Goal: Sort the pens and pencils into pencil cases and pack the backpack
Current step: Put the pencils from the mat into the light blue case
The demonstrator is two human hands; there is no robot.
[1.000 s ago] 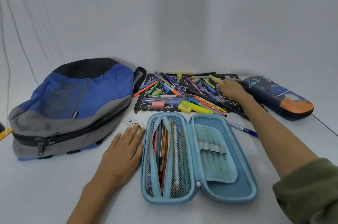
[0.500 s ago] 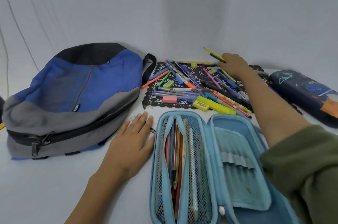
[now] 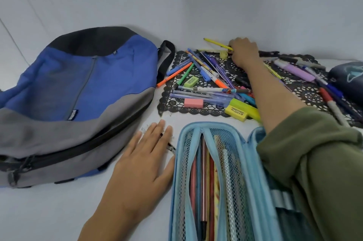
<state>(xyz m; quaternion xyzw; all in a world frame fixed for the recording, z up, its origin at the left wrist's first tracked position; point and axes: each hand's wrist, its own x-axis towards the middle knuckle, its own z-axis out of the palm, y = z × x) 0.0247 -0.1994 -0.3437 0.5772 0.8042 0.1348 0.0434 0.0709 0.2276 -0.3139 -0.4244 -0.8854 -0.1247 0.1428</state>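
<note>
The right hand (image 3: 243, 52) is gripping a yellow pencil (image 3: 217, 43) and should be sliding it tip-first into the mesh pocket (image 3: 233, 162), while the left hand (image 3: 141, 166) is lying flat and open.

Blue, grey and black fabric backpack (image 3: 78, 103) lies flat at my left, zipped. Light-blue hard-shell pencil case (image 3: 214, 181) open in front of me, mesh pocket holding several pencils lengthwise. Loose pile of coloured pens, pencils, erasers and highlighters (image 3: 212, 83) scattered on black lace mat beyond case. Yellow pencil (image 3: 216, 43) tilted up off far edge of pile. Dark navy printed pencil case (image 3: 347, 81) at far right, closed.
</note>
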